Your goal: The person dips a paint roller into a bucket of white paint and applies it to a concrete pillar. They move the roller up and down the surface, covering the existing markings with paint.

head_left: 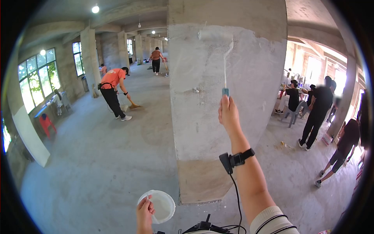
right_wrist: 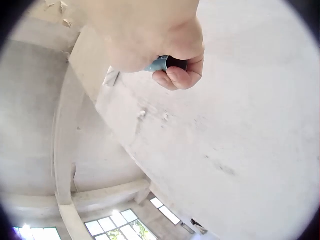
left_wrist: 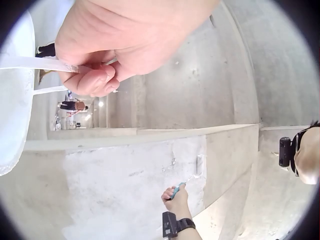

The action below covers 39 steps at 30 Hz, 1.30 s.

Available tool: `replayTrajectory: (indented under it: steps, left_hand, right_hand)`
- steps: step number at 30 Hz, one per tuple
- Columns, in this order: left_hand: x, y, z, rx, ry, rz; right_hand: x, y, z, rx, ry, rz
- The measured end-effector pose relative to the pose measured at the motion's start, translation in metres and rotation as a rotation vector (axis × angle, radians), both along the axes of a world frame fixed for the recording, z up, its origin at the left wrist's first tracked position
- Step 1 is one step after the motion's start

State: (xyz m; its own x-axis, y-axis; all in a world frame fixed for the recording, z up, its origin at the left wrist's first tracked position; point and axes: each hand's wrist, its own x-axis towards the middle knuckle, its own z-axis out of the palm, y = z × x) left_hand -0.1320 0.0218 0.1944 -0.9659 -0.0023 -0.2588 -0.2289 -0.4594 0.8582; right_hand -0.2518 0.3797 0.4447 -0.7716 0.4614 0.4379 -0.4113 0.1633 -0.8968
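My right hand [head_left: 229, 113] grips the blue handle [head_left: 225, 92] of a paint roller, arm stretched upward. The white roller sleeve [head_left: 215, 36] lies against a concrete pillar [head_left: 206, 181], near the top edge of its white-painted area [head_left: 241, 70]. In the right wrist view, fingers [right_wrist: 190, 77] curl around the blue handle's end. Low in the head view, my left hand [head_left: 145, 210] holds a white bucket [head_left: 172, 204] by its handle. The left wrist view shows that white plastic handle [left_wrist: 37, 63] between curled fingers, with the bucket wall [left_wrist: 15, 120] at the left edge.
To the left, a person in an orange shirt [head_left: 113, 81] bends over a broom [head_left: 134, 105]; another person [head_left: 156, 60] stands farther back. At right are several people, including one standing in black [head_left: 321, 105], and a grey chair [head_left: 298, 113]. A red stool [head_left: 46, 124] stands near the left windows.
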Motion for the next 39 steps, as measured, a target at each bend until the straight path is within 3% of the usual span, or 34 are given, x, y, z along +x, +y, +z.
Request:
replayTrajectory:
  steps: [8, 10, 12, 15, 16, 18, 22, 24, 31, 33, 34, 37, 39]
  left_hand:
    - [0.000, 0.002, -0.002, 0.022, -0.002, -0.036]
    - [0.000, 0.000, 0.000, 0.016, -0.005, -0.037]
    - [0.000, 0.002, 0.001, 0.008, -0.010, -0.038]
    - [0.000, 0.001, 0.002, -0.008, -0.038, -0.038]
    - [-0.001, 0.000, 0.001, -0.012, -0.043, -0.041]
    - [0.002, 0.002, 0.004, -0.019, -0.057, -0.039]
    - [0.002, 0.005, 0.006, -0.039, -0.047, -0.059]
    - [0.002, 0.006, 0.006, -0.052, -0.042, -0.077]
    - [0.003, 0.008, 0.005, -0.060, -0.064, -0.076]
    - [0.004, 0.007, 0.006, -0.074, -0.065, -0.072]
    - [0.004, 0.008, 0.007, -0.073, -0.059, -0.073]
    - [0.005, 0.009, 0.011, -0.072, -0.048, -0.069]
    - [0.006, 0.008, 0.010, -0.072, -0.043, -0.066]
  right_hand:
    - [0.018, 0.012, -0.186, 0.045, -0.091, -0.090]
    - [0.028, 0.011, -0.233, 0.277, -0.104, -0.265]
    - [0.050, 0.008, -0.259, 0.319, -0.285, -0.276]
    - [0.069, 0.002, -0.309, 0.453, -0.338, -0.364]
    - [0.075, 0.001, -0.316, 0.454, -0.342, -0.363]
    - [0.100, -0.010, -0.307, 0.314, -0.588, -0.217]
    - [0.122, -0.014, -0.333, 0.289, -0.638, -0.192]
    - [0.128, -0.012, -0.359, 0.469, -0.621, -0.292]
    - [0.161, 0.001, -0.425, 0.354, -0.800, -0.240]
    - [0.163, 0.003, -0.422, 0.083, -0.692, -0.173]
    - [0.162, 0.004, -0.420, 0.080, -0.695, -0.174]
    - [0.161, 0.002, -0.377, -0.096, -0.704, -0.126]
    - [0.159, -0.007, -0.347, -0.344, -0.543, -0.052]
